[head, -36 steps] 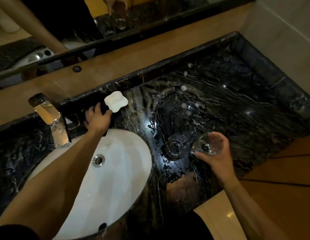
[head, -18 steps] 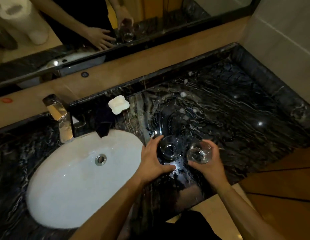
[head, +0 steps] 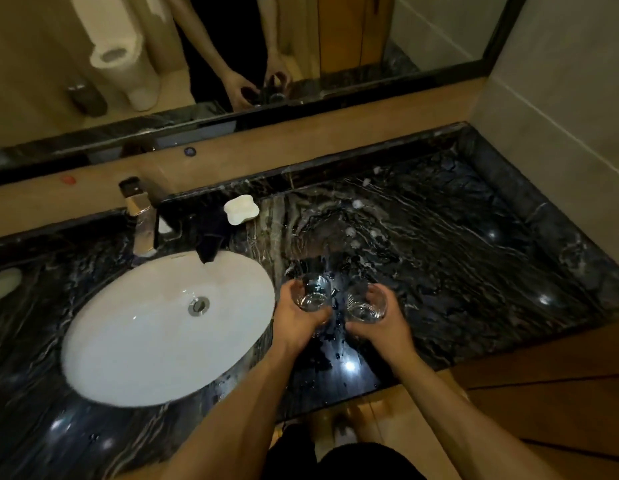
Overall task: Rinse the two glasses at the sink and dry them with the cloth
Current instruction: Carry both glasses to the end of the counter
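- A white soap dish (head: 241, 209) sits on the black marble counter (head: 457, 244) against the back ledge, to the right of the faucet.
- A mirror (head: 422, 32) runs along the wall above a tan ledge (head: 335, 133).
- In the mirror, a white paper roll (head: 119, 60) shows.
- A small red mark (head: 67, 180) lies on the ledge at left.
- A dark round cap (head: 190, 151) sits on the ledge.
- A pale oval object (head: 4, 283) rests on the counter at far left.

Dark cloth (head: 209, 237) indistinct against marble, glass bases hidden by fingers (head: 302, 315), forearms cut off below
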{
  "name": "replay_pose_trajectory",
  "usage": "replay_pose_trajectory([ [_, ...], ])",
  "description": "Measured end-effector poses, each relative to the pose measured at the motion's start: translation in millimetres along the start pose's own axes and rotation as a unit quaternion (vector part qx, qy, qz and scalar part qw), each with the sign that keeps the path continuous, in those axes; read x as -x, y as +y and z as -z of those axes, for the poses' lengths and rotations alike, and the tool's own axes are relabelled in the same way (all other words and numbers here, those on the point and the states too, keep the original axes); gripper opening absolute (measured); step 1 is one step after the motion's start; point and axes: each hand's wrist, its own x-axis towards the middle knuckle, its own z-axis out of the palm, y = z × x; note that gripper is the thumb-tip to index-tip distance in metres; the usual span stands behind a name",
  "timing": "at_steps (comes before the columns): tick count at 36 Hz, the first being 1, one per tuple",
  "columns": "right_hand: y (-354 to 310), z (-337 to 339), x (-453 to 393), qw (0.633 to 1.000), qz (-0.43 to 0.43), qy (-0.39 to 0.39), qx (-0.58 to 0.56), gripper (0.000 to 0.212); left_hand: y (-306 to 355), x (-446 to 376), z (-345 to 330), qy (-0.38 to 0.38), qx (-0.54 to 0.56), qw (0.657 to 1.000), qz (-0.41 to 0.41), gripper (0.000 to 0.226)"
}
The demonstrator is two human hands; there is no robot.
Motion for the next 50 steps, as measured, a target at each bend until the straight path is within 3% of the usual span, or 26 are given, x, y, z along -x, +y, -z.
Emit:
replay_pose_trajectory([
  [4, -3, 3, 9, 0.999, 0.013, -0.045, -0.001, 0.093, -12, 34, 11, 0.03, 0.046, 0.998, -0.002, 0.077],
  [12, -19, -19, 50, 0.984, 0.047, -0.169, 0.017, 0.083, -52, 114, 56, 0.09, 0.134, 0.986, 0.032, 0.082],
  [19, -24, -86, 100, 0.946, 0.07, -0.307, 0.075, 0.084, -99, 188, 115, 0.202, 0.166, 0.964, 0.053, 0.085],
  [28, -29, -199, 168, 0.888, 0.098, -0.423, 0.154, 0.088, -171, 273, 201, 0.301, 0.178, 0.932, 0.089, 0.087],
  [36, -43, -288, 234, 0.849, 0.153, -0.47, 0.185, 0.085, -226, 346, 277, 0.364, 0.2, 0.904, 0.098, 0.083],
  [50, -62, -397, 296, 0.825, 0.174, -0.493, 0.215, 0.088, -280, 396, 382, 0.392, 0.215, 0.89, 0.085, 0.092],
])
